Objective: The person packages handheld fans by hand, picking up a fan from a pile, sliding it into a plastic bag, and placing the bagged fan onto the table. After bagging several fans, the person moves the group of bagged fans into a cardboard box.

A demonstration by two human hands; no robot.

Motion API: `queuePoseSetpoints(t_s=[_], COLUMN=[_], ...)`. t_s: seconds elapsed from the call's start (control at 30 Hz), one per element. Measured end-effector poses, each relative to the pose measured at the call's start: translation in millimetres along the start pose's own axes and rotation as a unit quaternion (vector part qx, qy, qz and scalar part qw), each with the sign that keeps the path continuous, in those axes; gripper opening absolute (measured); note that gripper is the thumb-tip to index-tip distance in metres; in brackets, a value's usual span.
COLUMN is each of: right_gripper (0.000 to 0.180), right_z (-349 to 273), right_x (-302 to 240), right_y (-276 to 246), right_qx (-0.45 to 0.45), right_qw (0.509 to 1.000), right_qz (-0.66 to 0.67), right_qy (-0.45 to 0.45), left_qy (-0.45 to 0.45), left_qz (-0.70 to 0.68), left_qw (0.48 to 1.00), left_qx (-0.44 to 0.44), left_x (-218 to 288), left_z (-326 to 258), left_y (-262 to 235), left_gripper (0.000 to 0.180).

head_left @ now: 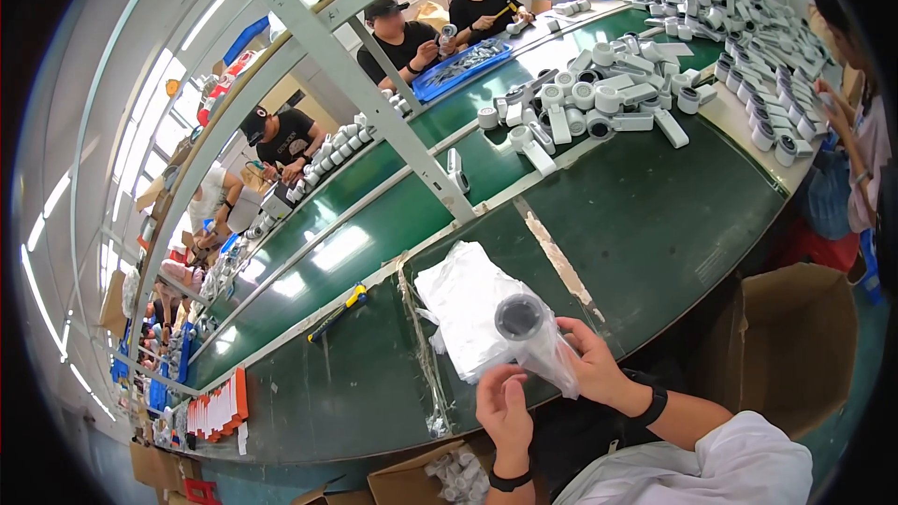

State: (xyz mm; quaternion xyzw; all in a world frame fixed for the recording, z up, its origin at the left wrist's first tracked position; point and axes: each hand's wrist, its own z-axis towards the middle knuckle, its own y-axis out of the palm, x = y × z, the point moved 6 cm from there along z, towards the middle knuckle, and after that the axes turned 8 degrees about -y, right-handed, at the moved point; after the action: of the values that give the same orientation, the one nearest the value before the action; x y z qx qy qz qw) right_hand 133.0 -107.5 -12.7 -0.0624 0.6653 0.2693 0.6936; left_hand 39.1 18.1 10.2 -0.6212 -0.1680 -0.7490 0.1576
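My right hand point(599, 369) grips a clear plastic bag point(552, 363) from its right side. Inside or at the mouth of that bag is a device with a round dark-grey face point(519, 317); the rest of its body is mostly hidden by film and fingers. Curled fingers of my left hand point(505, 411) are at the bag's lower left edge; whether they pinch the film is hidden. Just beyond both hands, a stack of white plastic bags point(468, 304) lies on the dark green bench point(655, 224).
A yellow-handled cutter point(339, 311) lies left of the bags, with orange-edged cards point(220, 407) farther left. White devices point(599, 93) are heaped across the belt point(449, 150). An open carton point(795, 346) stands at right. A metal post point(374, 103) rises ahead; several people work beyond.
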Motion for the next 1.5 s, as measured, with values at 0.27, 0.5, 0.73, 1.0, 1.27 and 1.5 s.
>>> queuePoseSetpoints(t_s=[0.27, 0.5, 0.73, 1.0, 1.27, 1.5], right_gripper=[0.037, 0.032, 0.010, 0.007, 0.005, 0.011], right_z=[-6.7, 5.2, 11.9, -3.1, -21.9, -8.7], right_x=[-17.4, -58.3, -61.2, -54.1, -44.8, -4.4], right_y=[36.9, 37.0, 23.8, 27.1, 36.7, -7.6], right_qx=[0.026, 0.020, 0.096, 0.041, -0.067, -0.066], right_qw=[0.975, 0.927, 0.892, 0.900, 0.884, 0.943], right_qz=[-0.161, -0.253, -0.275, -0.261, -0.304, -0.276], right_qy=[-0.154, -0.275, -0.346, -0.347, -0.348, -0.174], left_qy=[-0.204, -0.226, -0.229, -0.185, -0.140, -0.065], left_qz=[-0.234, -0.251, -0.331, -0.338, -0.264, 0.078], left_qw=[0.950, 0.939, 0.912, 0.923, 0.949, 0.899], left_qx=[-0.020, -0.063, -0.077, -0.024, 0.098, 0.426], left_x=[-43.1, -33.0, -21.0, -10.7, -15.3, -12.6], left_z=[-3.6, -3.4, -3.5, 2.3, -2.9, -14.0], left_y=[9.4, -10.9, -15.3, -37.6, -82.7, -232.5], left_gripper=[0.043, 0.038, 0.044, 0.045, 0.037, 0.044])
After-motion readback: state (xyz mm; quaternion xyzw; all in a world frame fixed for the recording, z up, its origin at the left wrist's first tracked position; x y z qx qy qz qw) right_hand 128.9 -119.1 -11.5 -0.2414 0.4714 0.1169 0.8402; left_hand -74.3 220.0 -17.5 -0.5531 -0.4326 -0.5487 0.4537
